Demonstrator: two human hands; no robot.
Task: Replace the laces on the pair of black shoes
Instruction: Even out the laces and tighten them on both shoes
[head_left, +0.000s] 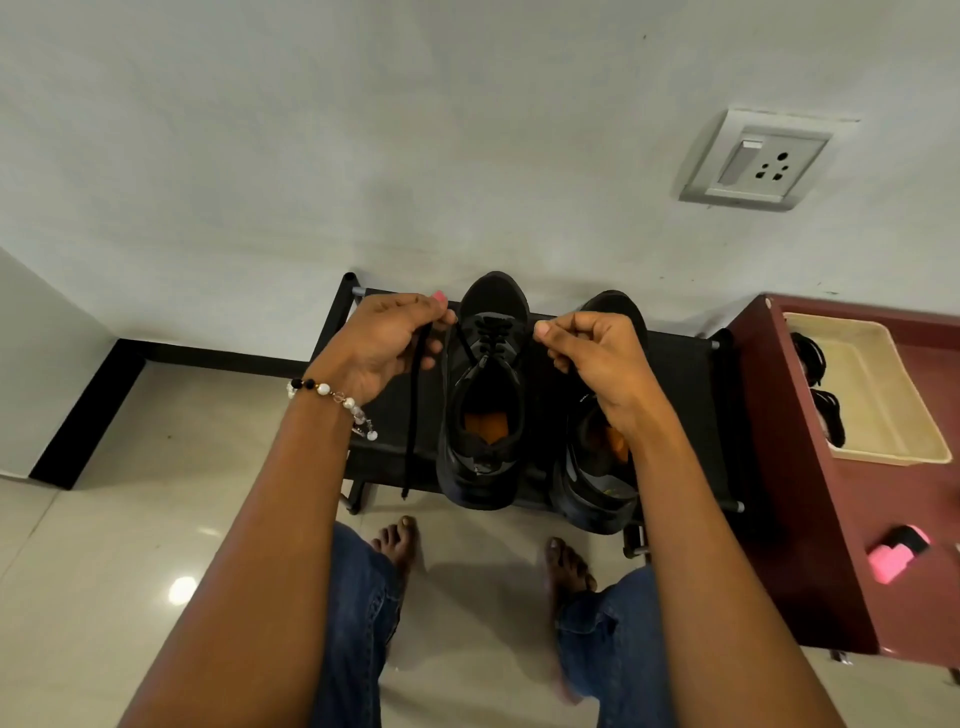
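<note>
Two black shoes stand side by side on a low black rack (680, 374), toes toward the wall. The left shoe (485, 395) is partly laced near its toe, with an orange insole showing. My left hand (387, 343) pinches one end of its black lace (414, 415); the loose length hangs down past the rack's front edge. My right hand (589, 353) is held over the right shoe (597, 483) with fingers curled as if pinching the other lace end, which I cannot make out. The right shoe is half hidden by my right forearm.
A maroon cabinet (810, 493) stands right of the rack, carrying a cream tray (883, 415) with dark laces (826, 410) in it and a pink and black object (896, 553). A wall socket (758, 161) is above. My bare feet rest on the glossy tiled floor (130, 545).
</note>
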